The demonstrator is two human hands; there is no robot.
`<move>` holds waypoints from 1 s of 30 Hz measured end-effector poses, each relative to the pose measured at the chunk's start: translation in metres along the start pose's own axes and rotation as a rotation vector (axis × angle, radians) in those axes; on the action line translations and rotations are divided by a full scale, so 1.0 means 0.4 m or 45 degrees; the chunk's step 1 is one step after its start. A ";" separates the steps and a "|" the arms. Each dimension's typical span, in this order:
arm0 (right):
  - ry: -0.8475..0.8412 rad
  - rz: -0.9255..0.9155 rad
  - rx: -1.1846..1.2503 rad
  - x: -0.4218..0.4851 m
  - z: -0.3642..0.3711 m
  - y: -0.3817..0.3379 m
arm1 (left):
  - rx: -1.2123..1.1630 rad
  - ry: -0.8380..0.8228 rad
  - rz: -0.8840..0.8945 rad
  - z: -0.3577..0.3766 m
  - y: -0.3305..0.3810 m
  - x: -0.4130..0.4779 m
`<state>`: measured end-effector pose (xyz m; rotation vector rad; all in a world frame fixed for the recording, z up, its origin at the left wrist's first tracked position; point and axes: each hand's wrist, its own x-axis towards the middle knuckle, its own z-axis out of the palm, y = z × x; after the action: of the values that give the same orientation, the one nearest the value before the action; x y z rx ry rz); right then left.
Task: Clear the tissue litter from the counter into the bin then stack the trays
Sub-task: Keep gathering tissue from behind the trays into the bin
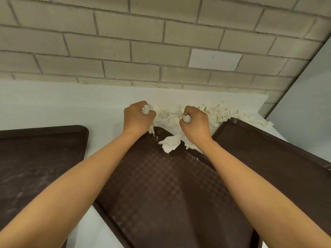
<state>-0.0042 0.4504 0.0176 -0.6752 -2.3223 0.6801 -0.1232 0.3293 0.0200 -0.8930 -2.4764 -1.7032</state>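
Both arms stretched forward, fists knuckles-up. Left hand [138,117] clenches tissue wad; right hand [195,123] likewise. Tissue litter [213,111] spreads between fists, beyond right fist — strip trails beneath onto middle tray [161,185].

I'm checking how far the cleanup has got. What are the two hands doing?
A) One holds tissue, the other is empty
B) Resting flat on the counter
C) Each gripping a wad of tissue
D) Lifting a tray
C: the left hand and the right hand are each curled round a white wad of tissue, which pokes out of each fist.
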 end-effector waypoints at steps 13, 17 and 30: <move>0.046 0.088 0.079 -0.156 -0.072 -0.075 | -0.148 0.042 -0.055 -0.068 0.039 -0.174; 0.065 0.081 0.081 -0.240 -0.101 -0.110 | -0.193 0.022 -0.111 -0.109 0.047 -0.251; 0.067 0.196 0.124 -0.535 -0.209 -0.153 | -0.367 -0.119 -0.231 -0.165 0.084 -0.564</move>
<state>0.1794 0.2996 0.0231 -0.8234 -2.1900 0.8291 0.0608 0.1801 0.0050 -0.8025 -2.4773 -2.1693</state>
